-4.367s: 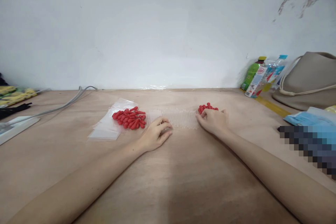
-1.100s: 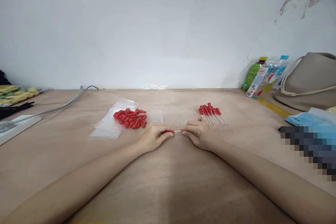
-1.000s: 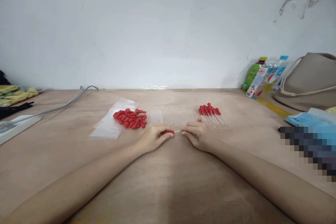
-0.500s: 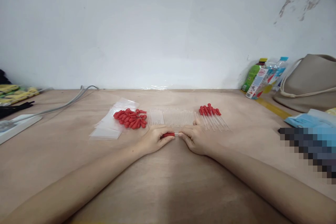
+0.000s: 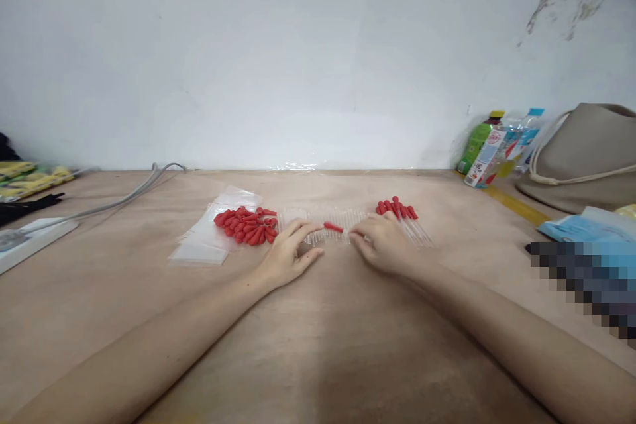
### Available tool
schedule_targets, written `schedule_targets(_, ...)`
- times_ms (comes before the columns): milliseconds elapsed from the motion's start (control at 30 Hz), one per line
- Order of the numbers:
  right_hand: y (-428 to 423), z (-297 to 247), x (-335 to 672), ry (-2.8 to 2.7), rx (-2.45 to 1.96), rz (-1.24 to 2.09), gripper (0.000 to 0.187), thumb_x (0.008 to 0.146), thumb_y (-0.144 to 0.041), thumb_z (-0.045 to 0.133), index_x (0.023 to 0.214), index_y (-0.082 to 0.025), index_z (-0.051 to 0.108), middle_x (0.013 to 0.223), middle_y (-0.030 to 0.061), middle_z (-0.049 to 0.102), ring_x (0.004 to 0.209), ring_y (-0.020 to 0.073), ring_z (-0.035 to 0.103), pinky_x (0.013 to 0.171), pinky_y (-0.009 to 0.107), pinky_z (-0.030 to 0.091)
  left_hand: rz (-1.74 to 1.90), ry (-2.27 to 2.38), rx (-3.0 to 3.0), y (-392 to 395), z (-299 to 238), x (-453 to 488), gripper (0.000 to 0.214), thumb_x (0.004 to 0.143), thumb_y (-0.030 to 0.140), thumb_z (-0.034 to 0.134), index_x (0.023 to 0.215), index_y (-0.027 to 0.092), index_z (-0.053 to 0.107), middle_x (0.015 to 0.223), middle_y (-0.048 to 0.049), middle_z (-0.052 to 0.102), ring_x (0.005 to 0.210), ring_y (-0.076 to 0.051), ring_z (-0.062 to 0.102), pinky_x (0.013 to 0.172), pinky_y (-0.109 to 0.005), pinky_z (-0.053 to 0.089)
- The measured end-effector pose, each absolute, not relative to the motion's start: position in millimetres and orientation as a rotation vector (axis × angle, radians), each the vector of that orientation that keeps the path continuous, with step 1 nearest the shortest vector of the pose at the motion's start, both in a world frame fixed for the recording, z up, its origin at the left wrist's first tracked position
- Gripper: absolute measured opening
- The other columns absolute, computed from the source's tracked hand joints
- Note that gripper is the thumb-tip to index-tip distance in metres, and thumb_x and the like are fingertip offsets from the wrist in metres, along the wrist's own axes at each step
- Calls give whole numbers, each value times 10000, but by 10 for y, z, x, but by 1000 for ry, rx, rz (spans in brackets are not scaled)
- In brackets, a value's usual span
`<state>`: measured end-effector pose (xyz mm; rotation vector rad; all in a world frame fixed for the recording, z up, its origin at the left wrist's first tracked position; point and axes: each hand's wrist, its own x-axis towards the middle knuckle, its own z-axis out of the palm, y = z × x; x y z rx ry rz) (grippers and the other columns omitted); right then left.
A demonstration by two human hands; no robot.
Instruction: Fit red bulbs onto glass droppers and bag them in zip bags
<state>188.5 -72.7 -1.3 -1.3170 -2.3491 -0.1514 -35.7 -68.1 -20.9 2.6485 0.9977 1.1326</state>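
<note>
Between my hands hangs a dropper with a red rubber bulb, its bulb end pointing left. My right hand pinches its clear tube, most of which the fingers hide. My left hand is open, thumb and fingers apart, a little left of the bulb. Behind the hands lies a row of clear glass tubes. Left of them, a heap of loose red rubber bulbs lies partly on clear plastic bags. To the right, several droppers with red bulbs lie side by side, partly covered by my right hand.
At the back right stand drink bottles beside a grey-beige bag. A blue packet lies at the right edge. On the left, a grey cable runs to a white power strip. A white wall closes the back.
My left hand has let go of the red bulb and its fingers have spread. My right hand has moved right and up, slightly away from me, carrying the dropper.
</note>
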Motion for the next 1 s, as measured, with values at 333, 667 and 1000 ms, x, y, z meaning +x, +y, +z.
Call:
schedule_targets(333,-398,-128,2328,-1619,-2028,-130,326,774,-411,414,583,-209,585,585,17,606,624,188,533,709,345,241,1048,1026,2667,-704,-212,-349,301,800,221,523,1100,202,508,1027,-70,512,899,-174,522,769,-300,461)
schedule_targets(667,-412,-126,2113,-1831,-2064,-241,340,780,-329,375,563,-170,583,576,67,591,615,194,530,717,391,243,988,1003,2652,-695,-218,-335,245,797,216,520,1041,207,542,1011,-66,501,824,-154,518,693,-272,469)
schedule_targets(1000,-436,-203,2082,-1854,-1957,-304,335,787,-357,369,584,-179,567,567,41,586,603,182,524,748,391,233,981,1021,2675,-692,-213,-339,214,799,218,519,1007,195,562,996,-67,509,870,-167,507,747,-293,451)
